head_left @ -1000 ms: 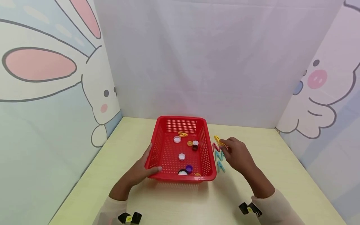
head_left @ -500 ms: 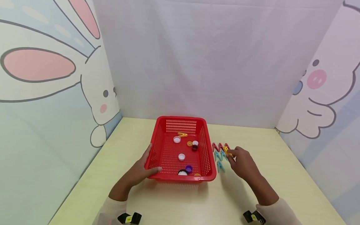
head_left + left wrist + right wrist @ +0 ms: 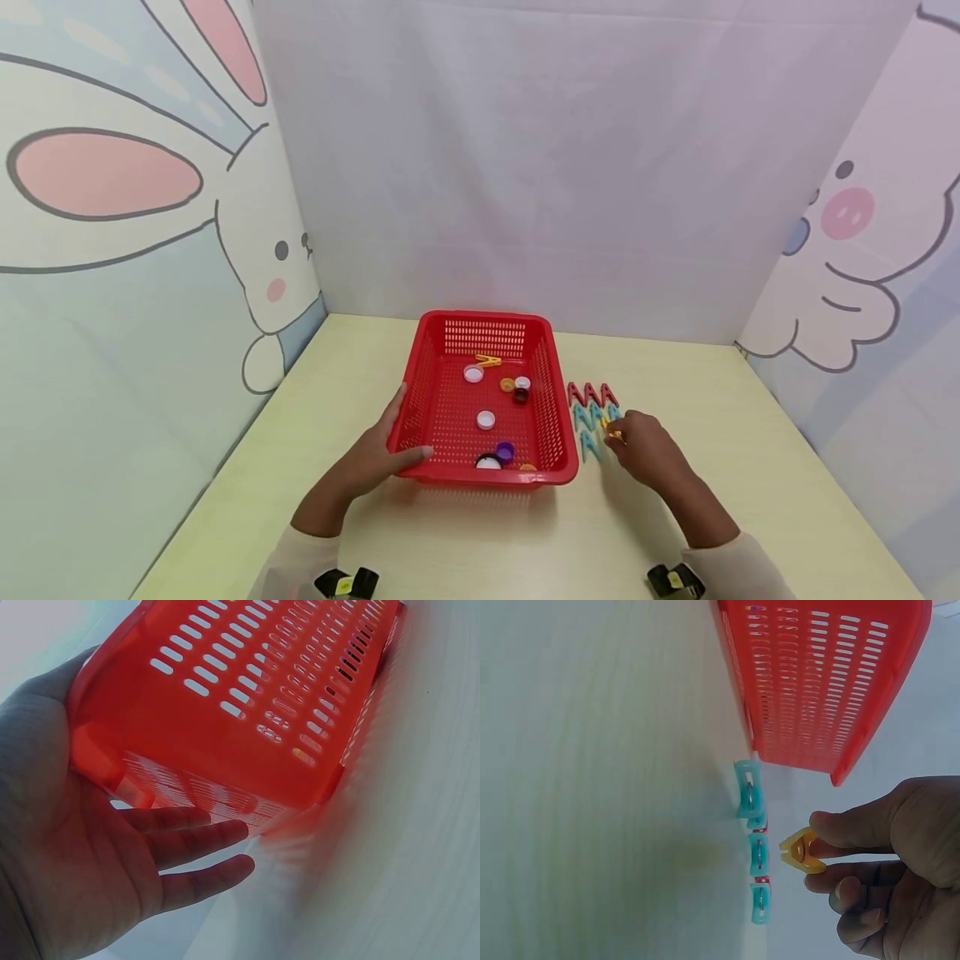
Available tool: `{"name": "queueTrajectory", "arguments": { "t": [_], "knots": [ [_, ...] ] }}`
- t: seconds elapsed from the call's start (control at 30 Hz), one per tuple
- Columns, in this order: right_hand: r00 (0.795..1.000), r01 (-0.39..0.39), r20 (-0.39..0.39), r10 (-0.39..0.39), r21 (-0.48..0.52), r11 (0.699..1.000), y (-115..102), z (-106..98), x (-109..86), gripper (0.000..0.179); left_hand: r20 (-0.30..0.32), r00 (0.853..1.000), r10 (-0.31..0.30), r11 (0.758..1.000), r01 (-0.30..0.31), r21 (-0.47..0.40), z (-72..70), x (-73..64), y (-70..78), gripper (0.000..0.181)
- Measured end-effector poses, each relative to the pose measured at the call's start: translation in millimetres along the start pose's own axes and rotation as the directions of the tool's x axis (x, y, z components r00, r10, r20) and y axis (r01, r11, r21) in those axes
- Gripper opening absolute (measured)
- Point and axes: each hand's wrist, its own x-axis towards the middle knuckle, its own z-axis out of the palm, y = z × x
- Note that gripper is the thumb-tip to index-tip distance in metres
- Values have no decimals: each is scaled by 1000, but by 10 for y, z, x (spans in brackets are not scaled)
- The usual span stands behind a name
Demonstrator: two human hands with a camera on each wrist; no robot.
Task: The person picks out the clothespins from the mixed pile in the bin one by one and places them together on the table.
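Observation:
My left hand (image 3: 367,462) holds the near left corner of a red plastic basket (image 3: 487,477), thumb over the rim and fingers along the outside wall. In the left wrist view those fingers (image 3: 202,881) are spread and nearly straight. My right hand (image 3: 648,450) pinches a yellow clothespin (image 3: 802,851) between thumb and fingers, just above the table right of the basket. Beside it lie a row of red clothespins (image 3: 592,394), a row of teal clothespins (image 3: 596,415) behind the hand, and a single teal clothespin (image 3: 590,446) nearer me.
Inside the basket are another yellow clothespin (image 3: 489,361) and several bottle caps, among them a white cap (image 3: 486,420), a purple cap (image 3: 505,452) and a dark cap (image 3: 521,396). The pale table (image 3: 720,417) meets a curtain (image 3: 525,167) at the back.
My right hand has come toward me from over the red row with the yellow clothespin, uncovering the red and teal rows. The left hand has stayed on the basket.

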Motion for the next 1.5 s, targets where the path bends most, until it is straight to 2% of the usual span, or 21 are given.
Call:
{"name": "queueTrajectory", "arguments": {
  "t": [0.47,1.07,1.5],
  "knots": [
    [997,-57,51,58,-27,998,72,99,15,26,6,1000,3,1000,-3,0,19,-2,1,131],
    [995,-43,87,48,-65,997,104,114,65,28,15,1000,6,1000,-6,14,-26,15,4,130],
    [993,-51,99,58,-72,996,121,142,37,28,8,1000,-22,1000,22,5,-14,9,2,131]
  ]
}}
